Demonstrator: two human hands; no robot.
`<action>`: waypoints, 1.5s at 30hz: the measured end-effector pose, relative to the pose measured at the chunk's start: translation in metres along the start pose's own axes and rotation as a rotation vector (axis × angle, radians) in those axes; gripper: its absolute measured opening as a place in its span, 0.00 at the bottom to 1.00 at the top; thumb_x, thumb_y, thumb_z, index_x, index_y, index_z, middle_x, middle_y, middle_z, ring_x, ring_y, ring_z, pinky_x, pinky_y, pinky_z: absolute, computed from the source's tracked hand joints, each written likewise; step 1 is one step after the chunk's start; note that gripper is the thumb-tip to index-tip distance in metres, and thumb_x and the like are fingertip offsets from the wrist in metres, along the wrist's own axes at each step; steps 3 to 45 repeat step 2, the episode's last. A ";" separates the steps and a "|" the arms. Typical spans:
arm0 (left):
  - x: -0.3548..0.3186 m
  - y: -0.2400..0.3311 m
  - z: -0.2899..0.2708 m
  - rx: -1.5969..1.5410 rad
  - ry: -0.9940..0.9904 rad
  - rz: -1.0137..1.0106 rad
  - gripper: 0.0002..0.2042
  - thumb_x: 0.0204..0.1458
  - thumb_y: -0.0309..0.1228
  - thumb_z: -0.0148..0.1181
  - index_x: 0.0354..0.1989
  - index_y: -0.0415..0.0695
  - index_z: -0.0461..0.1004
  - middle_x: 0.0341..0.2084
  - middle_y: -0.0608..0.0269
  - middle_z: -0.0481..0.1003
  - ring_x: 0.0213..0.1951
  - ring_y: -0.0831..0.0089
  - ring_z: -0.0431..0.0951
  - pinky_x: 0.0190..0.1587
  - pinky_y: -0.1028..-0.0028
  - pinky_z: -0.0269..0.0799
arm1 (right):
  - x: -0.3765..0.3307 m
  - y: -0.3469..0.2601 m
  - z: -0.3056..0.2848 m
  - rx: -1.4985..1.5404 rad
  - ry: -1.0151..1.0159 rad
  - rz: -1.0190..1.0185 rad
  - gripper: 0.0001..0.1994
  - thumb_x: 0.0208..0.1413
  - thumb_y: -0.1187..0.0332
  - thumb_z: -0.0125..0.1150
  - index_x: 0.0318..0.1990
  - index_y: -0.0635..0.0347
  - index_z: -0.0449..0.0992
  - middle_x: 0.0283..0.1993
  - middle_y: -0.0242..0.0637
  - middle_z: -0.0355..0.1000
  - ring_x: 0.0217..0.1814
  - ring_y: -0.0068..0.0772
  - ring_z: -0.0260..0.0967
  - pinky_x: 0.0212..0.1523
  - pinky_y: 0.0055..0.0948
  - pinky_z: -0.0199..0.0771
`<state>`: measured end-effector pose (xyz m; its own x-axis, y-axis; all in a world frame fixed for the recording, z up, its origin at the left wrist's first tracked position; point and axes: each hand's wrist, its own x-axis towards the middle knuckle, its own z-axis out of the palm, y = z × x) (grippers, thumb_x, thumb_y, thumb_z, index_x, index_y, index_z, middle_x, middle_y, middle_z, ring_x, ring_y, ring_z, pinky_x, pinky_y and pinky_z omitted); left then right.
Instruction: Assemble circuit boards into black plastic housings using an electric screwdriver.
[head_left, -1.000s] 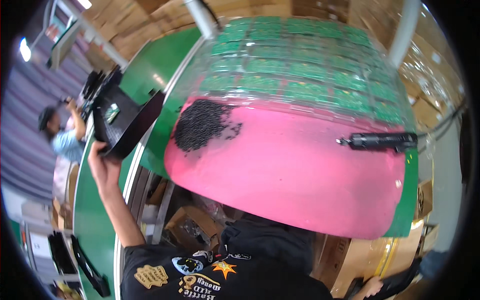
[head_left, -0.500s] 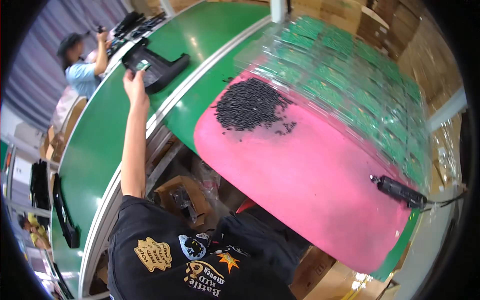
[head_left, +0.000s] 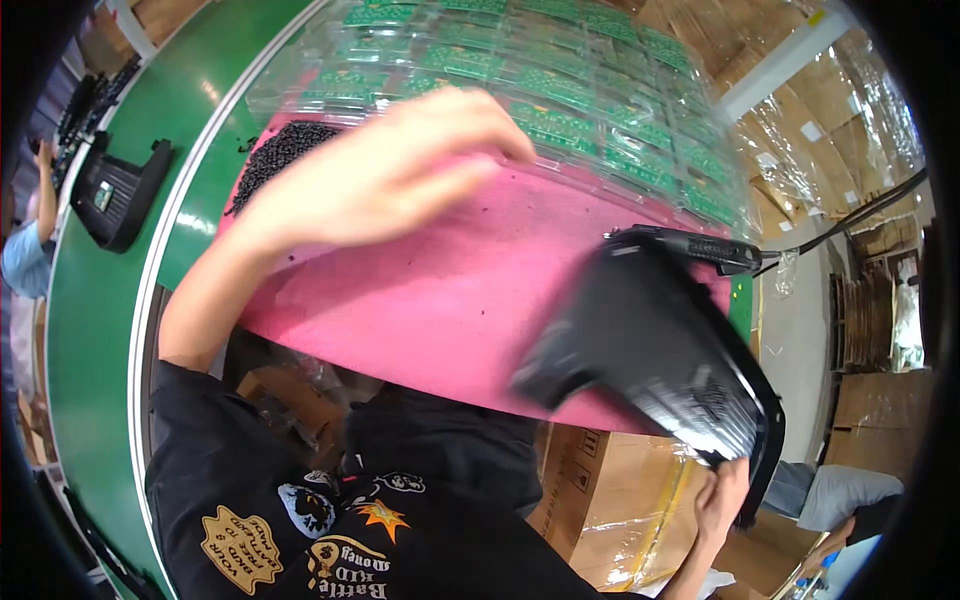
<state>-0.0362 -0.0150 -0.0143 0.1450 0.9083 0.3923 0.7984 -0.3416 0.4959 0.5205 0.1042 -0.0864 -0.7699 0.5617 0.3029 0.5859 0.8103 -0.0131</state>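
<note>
My left hand [head_left: 410, 165] reaches across the pink mat [head_left: 440, 290], somewhat blurred. Its thumb and fingers are apart, and nothing shows between them. At the right, my right hand [head_left: 722, 500] grips the lower edge of a black plastic housing [head_left: 650, 330], which is tilted over the mat's right end. Behind the housing lies a black corded electric screwdriver [head_left: 700, 247]. A heap of small black screw-like parts [head_left: 280, 160] sits at the mat's far left, partly covered by my left forearm.
Clear trays of green circuit boards [head_left: 560, 120] stand along the mat's far side. On the green conveyor [head_left: 105, 330] lies another black housing [head_left: 120, 190] with a small board in it. Cardboard boxes [head_left: 620, 490] are below the mat. A co-worker's arm [head_left: 45, 190] shows at far left.
My left hand has left the housing on the conveyor and swung right over the mat. My right hand has come into view holding another black housing. The view has turned rightward.
</note>
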 end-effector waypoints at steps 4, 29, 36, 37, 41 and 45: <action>0.008 0.008 0.009 -0.015 -0.081 0.022 0.15 0.60 0.31 0.53 0.52 0.37 0.70 0.48 0.51 0.72 0.55 0.58 0.70 0.61 0.62 0.62 | 0.029 -0.006 0.003 0.020 -0.128 -0.237 0.12 0.41 0.76 0.62 0.33 0.62 0.65 0.30 0.43 0.61 0.30 0.48 0.60 0.29 0.45 0.62; 0.008 0.008 0.009 -0.015 -0.081 0.022 0.15 0.60 0.31 0.53 0.52 0.37 0.70 0.48 0.51 0.72 0.55 0.58 0.70 0.61 0.62 0.62 | 0.029 -0.006 0.003 0.020 -0.128 -0.237 0.12 0.41 0.76 0.62 0.33 0.62 0.65 0.30 0.43 0.61 0.30 0.48 0.60 0.29 0.45 0.62; 0.008 0.008 0.009 -0.015 -0.081 0.022 0.15 0.60 0.31 0.53 0.52 0.37 0.70 0.48 0.51 0.72 0.55 0.58 0.70 0.61 0.62 0.62 | 0.029 -0.006 0.003 0.020 -0.128 -0.237 0.12 0.41 0.76 0.62 0.33 0.62 0.65 0.30 0.43 0.61 0.30 0.48 0.60 0.29 0.45 0.62; 0.008 0.008 0.009 -0.015 -0.081 0.022 0.15 0.60 0.31 0.53 0.52 0.37 0.70 0.48 0.51 0.72 0.55 0.58 0.70 0.61 0.62 0.62 | 0.029 -0.006 0.003 0.020 -0.128 -0.237 0.12 0.41 0.76 0.62 0.33 0.62 0.65 0.30 0.43 0.61 0.30 0.48 0.60 0.29 0.45 0.62; 0.008 0.008 0.009 -0.015 -0.081 0.022 0.15 0.60 0.31 0.53 0.52 0.37 0.70 0.48 0.51 0.72 0.55 0.58 0.70 0.61 0.62 0.62 | 0.029 -0.006 0.003 0.020 -0.128 -0.237 0.12 0.41 0.76 0.62 0.33 0.62 0.65 0.30 0.43 0.61 0.30 0.48 0.60 0.29 0.45 0.62; 0.008 0.008 0.009 -0.015 -0.081 0.022 0.15 0.60 0.31 0.53 0.52 0.37 0.70 0.48 0.51 0.72 0.55 0.58 0.70 0.61 0.62 0.62 | 0.029 -0.006 0.003 0.020 -0.128 -0.237 0.12 0.41 0.76 0.62 0.33 0.62 0.65 0.30 0.43 0.61 0.30 0.48 0.60 0.29 0.45 0.62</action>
